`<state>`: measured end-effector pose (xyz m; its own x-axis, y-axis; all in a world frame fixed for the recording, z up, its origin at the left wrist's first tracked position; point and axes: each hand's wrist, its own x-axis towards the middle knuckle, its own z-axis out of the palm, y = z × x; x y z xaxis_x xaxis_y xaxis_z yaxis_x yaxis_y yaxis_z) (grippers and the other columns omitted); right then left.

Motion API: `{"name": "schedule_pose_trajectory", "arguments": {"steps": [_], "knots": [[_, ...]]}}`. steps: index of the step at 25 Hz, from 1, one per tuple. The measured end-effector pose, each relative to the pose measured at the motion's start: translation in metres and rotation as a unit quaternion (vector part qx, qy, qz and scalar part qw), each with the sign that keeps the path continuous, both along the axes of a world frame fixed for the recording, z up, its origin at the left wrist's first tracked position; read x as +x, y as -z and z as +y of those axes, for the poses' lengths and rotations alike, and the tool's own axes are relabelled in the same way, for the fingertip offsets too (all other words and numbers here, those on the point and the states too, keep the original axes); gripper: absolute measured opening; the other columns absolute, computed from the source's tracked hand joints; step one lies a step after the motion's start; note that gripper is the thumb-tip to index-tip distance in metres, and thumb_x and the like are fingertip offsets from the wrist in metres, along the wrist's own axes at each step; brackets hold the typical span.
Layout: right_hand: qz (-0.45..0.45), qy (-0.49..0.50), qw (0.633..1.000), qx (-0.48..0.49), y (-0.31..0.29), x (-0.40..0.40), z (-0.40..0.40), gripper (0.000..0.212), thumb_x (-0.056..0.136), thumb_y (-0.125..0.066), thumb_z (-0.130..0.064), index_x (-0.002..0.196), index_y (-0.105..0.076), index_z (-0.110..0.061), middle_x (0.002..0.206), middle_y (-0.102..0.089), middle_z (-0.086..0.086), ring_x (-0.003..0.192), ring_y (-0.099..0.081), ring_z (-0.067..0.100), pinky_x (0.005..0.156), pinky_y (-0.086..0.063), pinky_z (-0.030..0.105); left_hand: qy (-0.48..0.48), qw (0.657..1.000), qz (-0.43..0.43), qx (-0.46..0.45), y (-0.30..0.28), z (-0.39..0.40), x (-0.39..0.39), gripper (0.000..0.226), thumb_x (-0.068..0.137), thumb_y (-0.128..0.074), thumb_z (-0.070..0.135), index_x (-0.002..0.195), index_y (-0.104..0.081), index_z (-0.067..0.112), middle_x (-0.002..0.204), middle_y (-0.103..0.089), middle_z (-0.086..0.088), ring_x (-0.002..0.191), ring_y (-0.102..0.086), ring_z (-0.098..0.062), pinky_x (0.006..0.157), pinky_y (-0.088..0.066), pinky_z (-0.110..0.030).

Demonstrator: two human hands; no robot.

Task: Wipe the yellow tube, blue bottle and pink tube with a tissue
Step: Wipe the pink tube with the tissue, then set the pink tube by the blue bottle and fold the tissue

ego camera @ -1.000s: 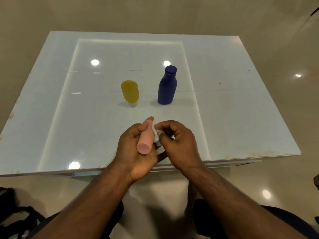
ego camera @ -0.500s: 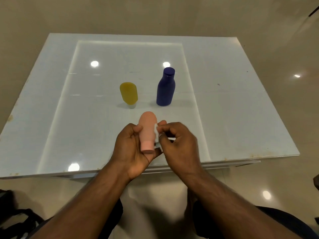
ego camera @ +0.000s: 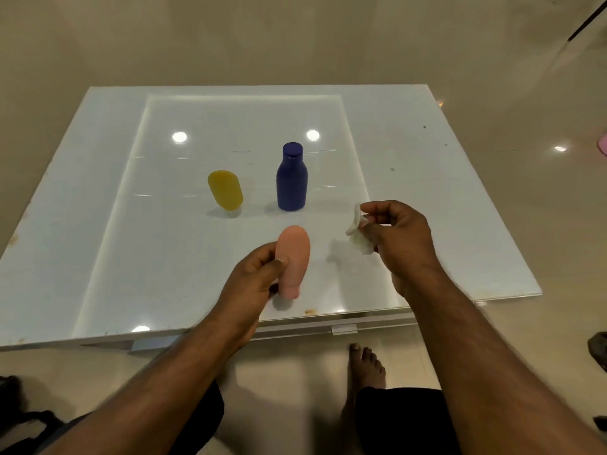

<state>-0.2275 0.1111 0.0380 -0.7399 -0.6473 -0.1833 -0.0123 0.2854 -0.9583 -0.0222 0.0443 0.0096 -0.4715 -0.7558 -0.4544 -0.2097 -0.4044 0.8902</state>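
Three containers are sitting or being held over the white table point(ego camera: 427, 198): one yellow tube point(ego camera: 226, 190), one blue bottle point(ego camera: 292, 178) and one pink tube point(ego camera: 293, 257). The yellow tube is standing on its cap near the middle of the table, and the blue bottle is standing upright just to its right, a little apart from it. The left hand point(ego camera: 254, 280) is holding the pink tube near the front edge of the table, with its fingers curled around the tube's lower part and the round end pointing up. The right hand point(ego camera: 399, 238) is off to the right, well apart from the pink tube, and it is pinching one white tissue point(ego camera: 358, 234) between its thumb and bent fingers. One bare foot point(ego camera: 366, 369) is showing on the floor below the table.
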Motion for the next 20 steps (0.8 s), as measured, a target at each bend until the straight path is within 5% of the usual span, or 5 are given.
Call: {"name": "schedule_pose_trajectory", "arguments": {"steps": [3,7,14,20], "knots": [[0.049,-0.002,0.999,0.020,0.005,-0.008,0.002,0.008,0.083,-0.070,-0.017,0.081,-0.072,-0.025,0.077,-0.071,-0.005,0.075,-0.069,0.020,0.065,-0.058,0.037,0.036,0.986,-0.093,-0.130,-0.007,-0.004,-0.030,0.035,0.102,-0.052,0.020,0.137,-0.053,0.023,0.136,-0.060,0.001,0.120,-0.057,-0.021,0.107,-0.047,-0.045],[0.115,-0.026,0.989,0.093,0.013,-0.020,0.008,0.011,0.083,-0.065,-0.020,0.078,-0.072,-0.028,0.082,-0.071,-0.014,0.075,-0.067,0.009,0.072,-0.058,0.039,0.043,0.967,-0.107,-0.225,-0.008,-0.019,-0.082,0.032,0.101,-0.053,0.014,0.132,-0.054,0.019,0.124,-0.060,0.004,0.111,-0.058,-0.017,0.102,-0.051,-0.042],[0.148,-0.042,0.981,0.115,0.015,-0.026,0.009,0.015,0.085,-0.063,-0.014,0.091,-0.071,-0.024,0.089,-0.069,-0.011,0.083,-0.063,0.008,0.079,-0.056,0.035,0.014,0.956,-0.137,-0.257,0.007,-0.051,-0.127,0.029,0.098,-0.050,0.005,0.125,-0.057,0.016,0.114,-0.057,0.008,0.105,-0.055,-0.014,0.084,-0.041,-0.028],[0.152,-0.048,0.981,0.108,0.016,-0.022,0.006,0.014,0.084,-0.064,-0.014,0.093,-0.071,-0.023,0.089,-0.069,-0.010,0.083,-0.063,0.006,0.077,-0.055,0.031,0.015,0.956,-0.143,-0.256,0.010,-0.055,-0.139,0.032,0.099,-0.051,0.006,0.130,-0.056,0.013,0.130,-0.062,-0.002,0.106,-0.055,-0.015,0.087,-0.042,-0.026]]}}
